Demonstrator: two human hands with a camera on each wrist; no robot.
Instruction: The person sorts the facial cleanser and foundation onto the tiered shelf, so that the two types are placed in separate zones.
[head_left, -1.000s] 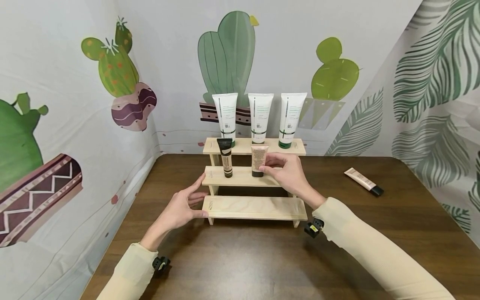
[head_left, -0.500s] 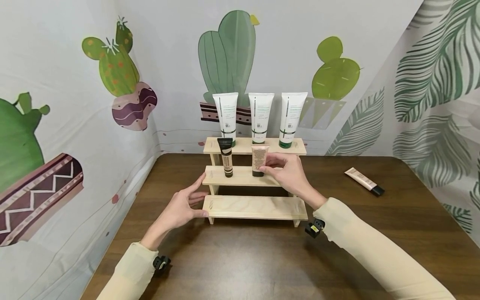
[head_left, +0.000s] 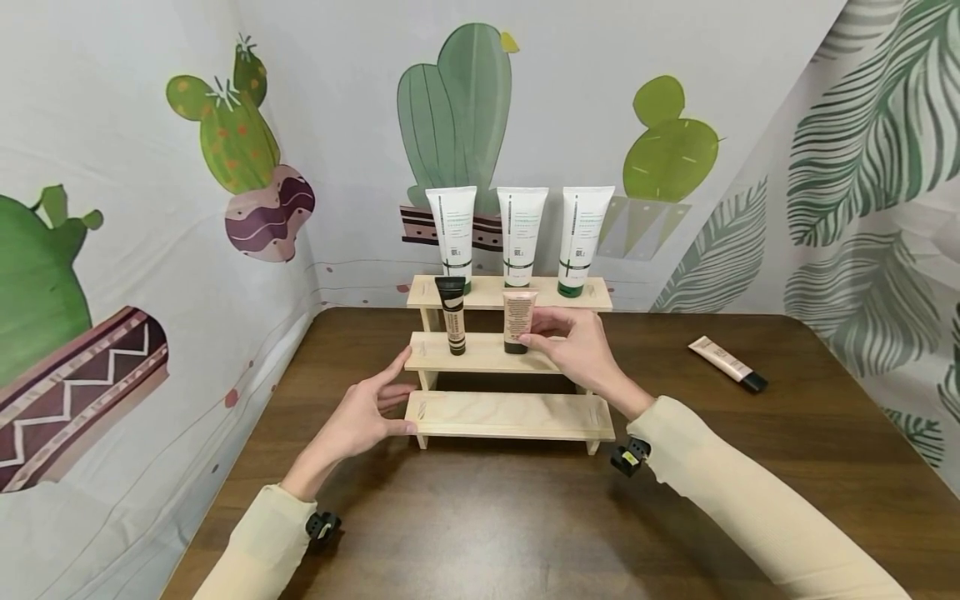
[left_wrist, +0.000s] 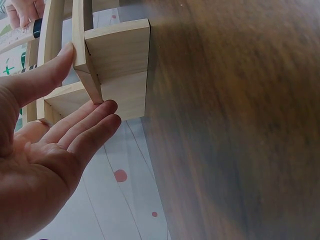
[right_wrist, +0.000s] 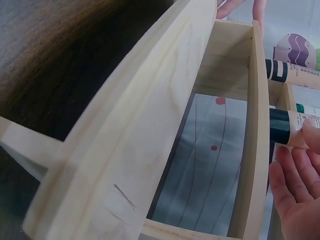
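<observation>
A three-step wooden display stand [head_left: 510, 414] stands on the table. My left hand [head_left: 365, 419] rests against its left end, thumb at the bottom shelf's edge and fingers fairly straight; the left wrist view shows these fingers [left_wrist: 85, 125] touching the wood. On the middle shelf my right hand [head_left: 573, 342] pinches a small beige cosmetic tube [head_left: 518, 318], which stands upright on its black cap [right_wrist: 279, 126]. To its left, apart from it, stands a slim black-and-beige tube [head_left: 453, 317]. Part of the right hand's fingers is hidden behind the held tube in the head view.
Three white tubes with green caps, such as the middle one [head_left: 521, 236], stand along the top shelf. Another beige tube with a black cap [head_left: 727, 363] lies on the brown table [head_left: 480, 525] to the right. A cactus-print cloth [head_left: 352, 125] hangs behind.
</observation>
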